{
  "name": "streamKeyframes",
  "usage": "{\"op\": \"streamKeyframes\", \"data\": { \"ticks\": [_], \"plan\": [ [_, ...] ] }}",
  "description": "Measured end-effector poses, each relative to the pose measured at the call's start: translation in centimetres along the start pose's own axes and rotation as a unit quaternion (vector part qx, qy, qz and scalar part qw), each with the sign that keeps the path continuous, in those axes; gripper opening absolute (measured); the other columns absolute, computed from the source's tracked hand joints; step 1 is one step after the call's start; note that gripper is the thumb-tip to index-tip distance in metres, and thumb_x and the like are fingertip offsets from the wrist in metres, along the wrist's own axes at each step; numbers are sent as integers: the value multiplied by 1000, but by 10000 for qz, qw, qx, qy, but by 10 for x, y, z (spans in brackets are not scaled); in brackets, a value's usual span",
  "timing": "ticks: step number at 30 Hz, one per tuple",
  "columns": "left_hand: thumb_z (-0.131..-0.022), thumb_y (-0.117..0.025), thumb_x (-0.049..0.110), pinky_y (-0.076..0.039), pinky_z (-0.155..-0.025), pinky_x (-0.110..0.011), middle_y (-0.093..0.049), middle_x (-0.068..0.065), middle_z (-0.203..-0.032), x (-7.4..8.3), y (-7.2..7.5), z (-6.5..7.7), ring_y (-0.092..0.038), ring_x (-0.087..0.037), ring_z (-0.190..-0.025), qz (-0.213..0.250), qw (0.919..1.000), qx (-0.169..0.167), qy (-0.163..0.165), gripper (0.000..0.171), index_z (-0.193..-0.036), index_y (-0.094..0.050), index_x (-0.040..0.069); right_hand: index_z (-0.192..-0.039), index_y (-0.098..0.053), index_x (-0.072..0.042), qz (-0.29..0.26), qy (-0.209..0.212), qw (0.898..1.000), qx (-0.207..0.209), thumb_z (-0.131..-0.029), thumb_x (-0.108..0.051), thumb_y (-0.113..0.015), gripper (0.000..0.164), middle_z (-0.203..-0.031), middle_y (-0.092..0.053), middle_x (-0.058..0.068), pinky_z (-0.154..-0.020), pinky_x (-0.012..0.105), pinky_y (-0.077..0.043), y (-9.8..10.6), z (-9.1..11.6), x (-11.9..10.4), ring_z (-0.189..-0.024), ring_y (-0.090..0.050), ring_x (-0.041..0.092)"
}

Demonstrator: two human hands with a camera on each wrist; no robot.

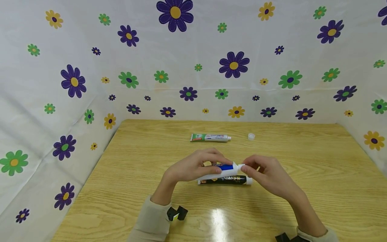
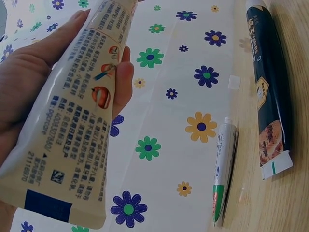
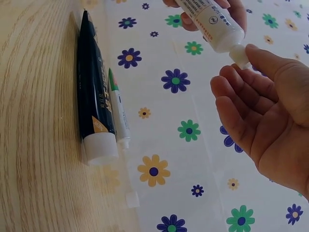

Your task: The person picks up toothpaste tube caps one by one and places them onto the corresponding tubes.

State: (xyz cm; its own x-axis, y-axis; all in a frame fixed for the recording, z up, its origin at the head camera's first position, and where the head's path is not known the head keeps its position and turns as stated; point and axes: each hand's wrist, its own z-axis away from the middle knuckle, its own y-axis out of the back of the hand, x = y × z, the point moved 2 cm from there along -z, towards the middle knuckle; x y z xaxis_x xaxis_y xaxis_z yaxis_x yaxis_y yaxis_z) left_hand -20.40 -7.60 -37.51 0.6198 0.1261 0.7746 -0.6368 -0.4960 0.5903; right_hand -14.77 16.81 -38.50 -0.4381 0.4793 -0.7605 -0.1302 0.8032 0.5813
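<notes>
Tube [image 1: 226,171], held above the table in front of the person. Body white and plump, tapering to a flat crimped tail; blue printed panel on the upper side, dark blue rectangle at one part of the crimp. White shoulder leads to a small white cap [image 3: 239,56], which faces right. Left hand [image 1: 198,164] wraps the body, thumb on one side and fingers on the other. Right hand [image 1: 270,174] pinches the cap between thumb and fingertip; its remaining fingers curl loosely with nothing in them.

Writing: back of the tube carries blocks of Chinese characters running lengthwise, with small red-and-white mouth pictures and a blue brush drawing. Smaller print appears to read "Pgcare" and, near the tail, "21116970"; blur makes both uncertain.

Surroundings: white cloth [image 1: 196,40] with purple, green and yellow flowers hangs behind and at the sides. Table [image 1: 127,181] is pale yellow wood grain, glossy, with a bright reflection near the front edge of view. Black tube [image 1: 229,180] with gold characters and white cap lies on it, just below the held tube in the head view. Farther back lies a slimmer green-and-white tube [image 1: 211,137]; to its right, a loose white cap [image 1: 251,136].
</notes>
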Motion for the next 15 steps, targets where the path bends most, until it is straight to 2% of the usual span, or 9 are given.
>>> {"op": "streamKeyframes", "data": {
  "ticks": [5, 11, 15],
  "plan": [
    [-101, -58, 14, -50, -84, -30, -62, -2, -123, 0, 0, 0, -54, -12, -105, 6, 10000, -25, 3, 33, -133, -64, 9, -95, -72, -10, -132, -16, 9999, -25, -99, -10, -62, 10, -77, -64, 3, -52, 26, -46, -2, 0, 0, -61, -53, 8],
    [-101, -58, 13, -51, -84, -34, -62, -3, -123, 0, 0, 0, -54, -12, -103, 17, 10000, -64, -53, 32, -133, -64, 9, -89, -69, -12, -216, -64, 9997, -91, -102, -12, -57, 18, -73, -60, -4, -49, 25, -40, -5, 0, -1, -57, -46, 7],
    [-102, -57, 13, -51, -85, -34, -63, -3, -123, -1, 0, 0, -54, -11, -104, 44, 9999, -101, -109, 33, -133, -63, 8, -84, -66, -10, -270, -3, 9996, -93, -103, -11, -54, 23, -70, -58, -5, -48, 25, -37, -7, -1, 1, -55, -40, 6]
  ]
}}
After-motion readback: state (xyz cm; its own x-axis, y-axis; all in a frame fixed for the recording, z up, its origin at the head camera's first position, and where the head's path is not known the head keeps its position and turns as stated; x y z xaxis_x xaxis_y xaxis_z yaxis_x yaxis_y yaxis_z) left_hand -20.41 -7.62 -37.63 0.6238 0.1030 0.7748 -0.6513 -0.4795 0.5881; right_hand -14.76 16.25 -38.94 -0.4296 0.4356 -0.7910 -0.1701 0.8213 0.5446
